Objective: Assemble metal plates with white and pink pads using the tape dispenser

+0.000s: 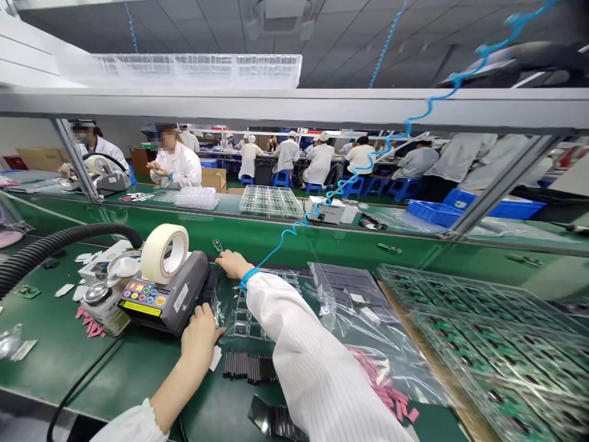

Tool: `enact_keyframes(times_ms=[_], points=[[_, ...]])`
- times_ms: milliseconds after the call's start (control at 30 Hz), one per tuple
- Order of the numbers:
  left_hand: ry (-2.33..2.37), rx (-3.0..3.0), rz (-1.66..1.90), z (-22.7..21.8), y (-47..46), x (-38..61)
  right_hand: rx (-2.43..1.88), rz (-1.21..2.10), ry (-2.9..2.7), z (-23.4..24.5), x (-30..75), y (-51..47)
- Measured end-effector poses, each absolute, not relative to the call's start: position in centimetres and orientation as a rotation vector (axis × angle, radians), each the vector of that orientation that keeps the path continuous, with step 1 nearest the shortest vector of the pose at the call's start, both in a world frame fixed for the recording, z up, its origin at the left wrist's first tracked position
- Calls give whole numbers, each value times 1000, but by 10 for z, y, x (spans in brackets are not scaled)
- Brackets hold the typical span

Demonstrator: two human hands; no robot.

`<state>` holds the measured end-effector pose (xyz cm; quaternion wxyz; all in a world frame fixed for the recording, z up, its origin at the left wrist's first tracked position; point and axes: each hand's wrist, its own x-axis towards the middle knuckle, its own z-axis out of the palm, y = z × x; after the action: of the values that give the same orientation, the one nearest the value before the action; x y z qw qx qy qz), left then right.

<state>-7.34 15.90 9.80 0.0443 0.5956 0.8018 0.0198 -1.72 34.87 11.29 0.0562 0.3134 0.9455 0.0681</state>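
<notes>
My right hand (235, 265), wearing a blue wrist strap (249, 277), reaches out behind the tape dispenser toward the green back panel. A small green circuit board (218, 245) stands at its pinched fingertips. Beside the grey tape dispenser (172, 298), my left hand (201, 334) lies against its right front side, thumb apart from the fingers; nothing shows in it. A roll of cream tape (151, 255) sits on top of the dispenser. Partly under my right forearm is a clear plastic tray (242, 322), with a row of black strips (242, 365) in front of it.
Trays of circuit boards (478, 344) are stacked on the right. Pink pieces (386, 387) lie near clear plastic bags (396, 344). A black hose (69, 236) and a metal-capped bottle (103, 307) are on the left. A blue coiled cord (280, 239) crosses above; co-workers sit beyond.
</notes>
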Motion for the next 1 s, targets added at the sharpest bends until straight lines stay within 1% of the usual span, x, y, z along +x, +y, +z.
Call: enact_keyframes(times_ms=[200,400,733,867,1000], points=[[2332,1755,151,99,159,-81,827,305,2799,115,-29,368],[2173,1970,313,104,150,-79,746,345,2832,119,-7,377],[1947,2248,170,90,149,-75,767,301,2820,105,16,368],[1869,2269,127,97,145,-86,844,272,2819,112,17,362],[1818,2243,165,110,143,-92,986,220,2877,124,15,351]])
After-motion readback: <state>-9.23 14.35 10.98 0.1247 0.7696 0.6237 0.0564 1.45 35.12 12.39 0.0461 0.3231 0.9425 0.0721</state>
